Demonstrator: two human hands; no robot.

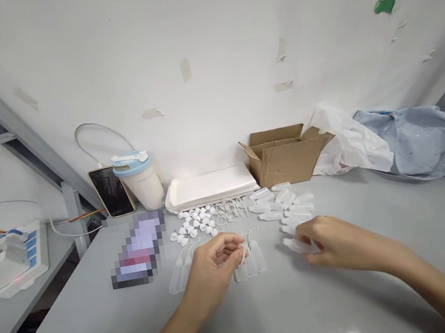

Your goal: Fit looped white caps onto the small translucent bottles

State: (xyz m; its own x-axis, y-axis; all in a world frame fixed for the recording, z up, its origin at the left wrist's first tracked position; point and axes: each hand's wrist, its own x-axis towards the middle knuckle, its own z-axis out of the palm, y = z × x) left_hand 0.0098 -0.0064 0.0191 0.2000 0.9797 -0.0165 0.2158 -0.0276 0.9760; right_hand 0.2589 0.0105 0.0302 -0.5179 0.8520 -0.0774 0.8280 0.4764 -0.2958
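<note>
My left hand (217, 262) is closed in a pinch on a thin white tube (243, 254), above a row of small translucent plastic bottles (257, 258) with thin curved tubes at their tops. Part of that row is hidden by the hand. More such bottles (177, 275) lie to the left, partly behind my wrist. On the right, my right hand (325, 240) has its fingers around a translucent bottle (294, 245) lying on the table. Several loose bottles (270, 207) lie just beyond it. White caps (193, 222) and loose thin tubes (230, 210) are heaped behind my left hand.
Along the wall stand a phone (112, 191), a lidded cup (142, 183), a stack of white sheets or envelopes (211, 185) and an open cardboard box (288, 163). A white plastic bag (349, 138) and blue cloth (429, 141) lie right. A blurred-out flat item (140, 247) lies left.
</note>
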